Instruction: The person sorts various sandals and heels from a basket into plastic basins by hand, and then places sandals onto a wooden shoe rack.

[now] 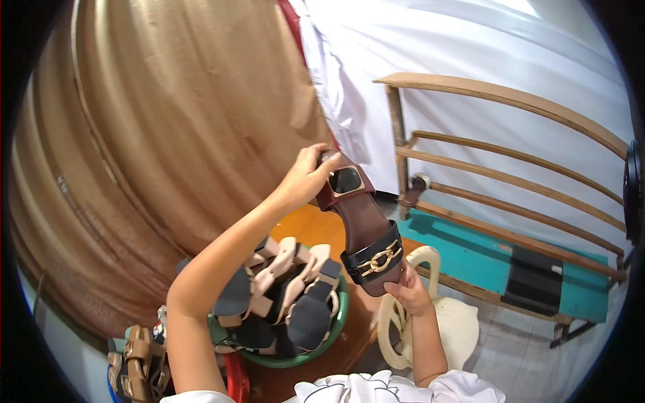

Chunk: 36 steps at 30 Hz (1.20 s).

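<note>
My raised left hand (310,176) grips the far end of a maroon sandal (344,187), whose strap carries a dark square ornament in a gold-coloured frame. Closer to me, my right hand (411,290) pinches the toe of a black-strapped sandal (373,263) with a brown insole and a gold-coloured chain-link ornament. The two sandals meet or overlap end to end; where one stops and the other starts is hard to make out. Below my left forearm, a green basin (344,305) holds several sandals with dark soles and pale heels (310,322).
A cream plastic chair (457,329) stands right of the basin. Beyond it is a wooden rack (504,176) with a teal shelf (463,252) and one sandal (415,191) on a rail. Tan sandals (138,352) and a red container (236,379) sit lower left. A brown curtain (168,114) hangs left.
</note>
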Available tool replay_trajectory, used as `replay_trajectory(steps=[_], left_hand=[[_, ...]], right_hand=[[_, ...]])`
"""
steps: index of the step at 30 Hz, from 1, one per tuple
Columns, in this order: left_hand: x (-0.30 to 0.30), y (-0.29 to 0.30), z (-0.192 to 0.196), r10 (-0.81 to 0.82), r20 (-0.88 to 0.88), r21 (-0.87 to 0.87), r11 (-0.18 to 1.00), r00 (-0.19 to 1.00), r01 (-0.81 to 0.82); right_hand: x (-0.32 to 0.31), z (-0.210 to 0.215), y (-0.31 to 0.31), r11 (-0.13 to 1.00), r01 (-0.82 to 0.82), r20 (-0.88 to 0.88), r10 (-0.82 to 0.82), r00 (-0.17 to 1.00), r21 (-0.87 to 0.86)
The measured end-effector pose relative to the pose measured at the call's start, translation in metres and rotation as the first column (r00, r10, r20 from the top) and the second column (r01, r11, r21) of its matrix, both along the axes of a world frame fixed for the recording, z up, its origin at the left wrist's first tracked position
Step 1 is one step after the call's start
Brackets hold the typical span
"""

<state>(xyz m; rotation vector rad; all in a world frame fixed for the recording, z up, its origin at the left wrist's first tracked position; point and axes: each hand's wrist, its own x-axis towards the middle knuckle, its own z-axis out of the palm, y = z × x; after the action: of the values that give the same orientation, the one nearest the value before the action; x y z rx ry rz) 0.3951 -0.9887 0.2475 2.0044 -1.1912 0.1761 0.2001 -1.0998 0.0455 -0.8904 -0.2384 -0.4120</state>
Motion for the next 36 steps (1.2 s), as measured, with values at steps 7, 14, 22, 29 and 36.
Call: replay_trajectory(steps=[7,14,22,29,36], left_hand=[[0.021,-0.143,-0.088,0.041,-0.032,0.69,0.724,0.999,-0.008],[-0.004,-0.187,-0.22,0.231,-0.064,0.284,0.937,0.971,-0.204],[-0.044,-0.172,-0.35,0.308,-0.121,0.298,0.918,0.944,-0.262],[-0.058,-0.16,-0.36,0.291,-0.104,0.201,0.943,0.951,-0.266],[-0.049,-0.164,-0.374,0.26,-0.168,0.089,0.965,0.951,-0.248]], right_hand=[[-0.026,-0.065,-0.075,0.955,0.192,-0.228,-0.14,0.963,0.225],[0.033,-0.146,-0.163,0.896,0.421,-0.423,-0.329,0.844,0.144],[0.134,-0.204,-0.247,0.792,0.566,-0.47,-0.42,0.776,0.228],[0.197,-0.21,-0.284,0.693,0.674,-0.493,-0.507,0.708,0.255],[0.226,-0.221,-0.306,0.721,0.678,-0.529,-0.523,0.668,0.143]])
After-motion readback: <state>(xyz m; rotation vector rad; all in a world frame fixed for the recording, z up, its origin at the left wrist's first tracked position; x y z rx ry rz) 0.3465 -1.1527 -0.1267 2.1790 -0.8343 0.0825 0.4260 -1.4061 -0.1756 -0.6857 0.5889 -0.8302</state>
